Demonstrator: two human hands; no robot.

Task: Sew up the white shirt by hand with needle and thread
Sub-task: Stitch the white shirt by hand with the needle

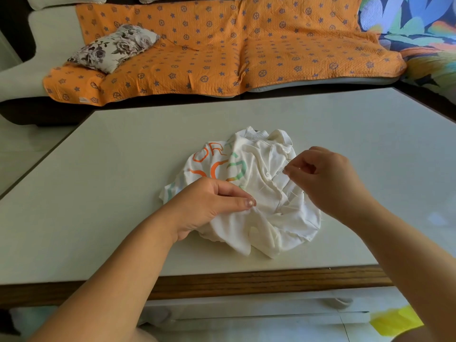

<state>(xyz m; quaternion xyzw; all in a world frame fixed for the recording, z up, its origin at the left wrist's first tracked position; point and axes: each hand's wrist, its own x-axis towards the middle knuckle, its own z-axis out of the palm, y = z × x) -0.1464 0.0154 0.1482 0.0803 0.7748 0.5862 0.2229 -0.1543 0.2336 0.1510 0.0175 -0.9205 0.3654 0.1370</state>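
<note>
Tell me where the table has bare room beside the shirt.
Bare table lies left of the shirt up to the left edge, behind it toward the sofa, and right of the right hand. The middle is crowded: the left hand pinches the shirt, and the right pinches a needle.

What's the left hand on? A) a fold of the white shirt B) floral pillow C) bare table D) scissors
A: the left hand pinches a fold of the white shirt between thumb and fingers; the right hand pinches what looks like the needle.
</note>
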